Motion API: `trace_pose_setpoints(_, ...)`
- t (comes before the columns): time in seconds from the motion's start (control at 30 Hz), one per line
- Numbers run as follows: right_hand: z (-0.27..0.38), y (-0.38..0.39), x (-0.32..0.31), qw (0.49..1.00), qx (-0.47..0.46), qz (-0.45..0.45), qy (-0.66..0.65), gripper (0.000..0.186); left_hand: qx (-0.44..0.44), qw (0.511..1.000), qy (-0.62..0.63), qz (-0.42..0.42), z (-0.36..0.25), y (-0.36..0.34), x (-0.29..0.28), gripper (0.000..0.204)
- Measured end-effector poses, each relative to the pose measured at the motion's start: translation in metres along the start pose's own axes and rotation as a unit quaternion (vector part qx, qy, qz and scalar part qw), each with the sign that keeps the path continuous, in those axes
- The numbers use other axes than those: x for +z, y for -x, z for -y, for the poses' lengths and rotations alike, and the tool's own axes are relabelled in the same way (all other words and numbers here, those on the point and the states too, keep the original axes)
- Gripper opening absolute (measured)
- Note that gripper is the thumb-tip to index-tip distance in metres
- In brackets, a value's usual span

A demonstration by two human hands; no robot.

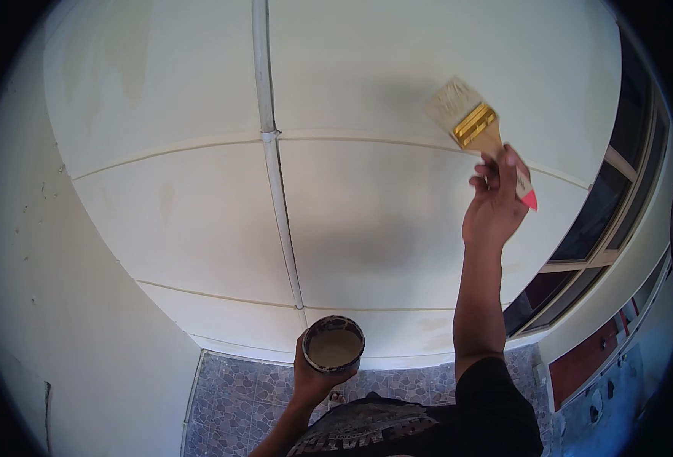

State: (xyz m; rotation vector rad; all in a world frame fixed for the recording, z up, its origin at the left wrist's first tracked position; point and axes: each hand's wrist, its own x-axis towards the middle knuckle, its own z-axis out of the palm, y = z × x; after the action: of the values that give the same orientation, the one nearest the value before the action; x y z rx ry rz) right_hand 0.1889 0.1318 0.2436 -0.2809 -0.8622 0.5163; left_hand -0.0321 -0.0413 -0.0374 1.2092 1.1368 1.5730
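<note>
My right hand (pixel 496 198) is raised on the right, closed round the wooden handle of a wide paintbrush (pixel 475 126). The brush has a gold-coloured ferrule, a red handle end and bristles coated with pale paint. Its bristles point up and left in front of the cream panelled wall (pixel 374 190); I cannot tell whether they touch it. Low in the middle, my left hand (pixel 311 377) grips a dark round paint pot (pixel 362 340) from its left side and below. Off-white paint (pixel 334 349) lies inside, and dried paint marks the pot's rim.
A white vertical pipe (pixel 275 175) runs down the wall, crossing thin horizontal joint strips. Dark framed windows (pixel 595 213) stand at the right. Another pale wall (pixel 70 305) with chips and a crack is at the left. Stone-patterned tiles (pixel 237 392) cover the floor. A dark red panel (pixel 584 364) is at lower right.
</note>
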Motion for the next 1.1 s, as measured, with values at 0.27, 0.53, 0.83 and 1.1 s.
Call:
trace_pose_setpoints(0.27, 0.016, -0.081, 0.085, 0.945, -0.273, 0.105, 0.145, 0.034, 0.005, 0.999, -0.002, -0.043, 0.005, 0.008, -0.006, 0.112)
trace_pose_setpoints(0.53, 0.077, -0.164, 0.14, 0.716, -0.557, 0.149, 0.394, 0.023, -0.012, 0.999, 0.019, -0.05, 0.007, 0.007, -0.004, 0.108)
trace_pose_setpoints(0.83, 0.042, -0.136, 0.133, 0.574, -0.54, 0.263, 0.556, 0.022, -0.008, 0.999, 0.029, -0.035, 0.014, -0.005, 0.007, 0.108)
trace_pose_setpoints(1.1, 0.033, -0.066, 0.122, 0.561, -0.498, 0.4, 0.527, 0.023, -0.021, 0.999, 0.026, -0.016, 0.012, -0.005, 0.011, 0.106)
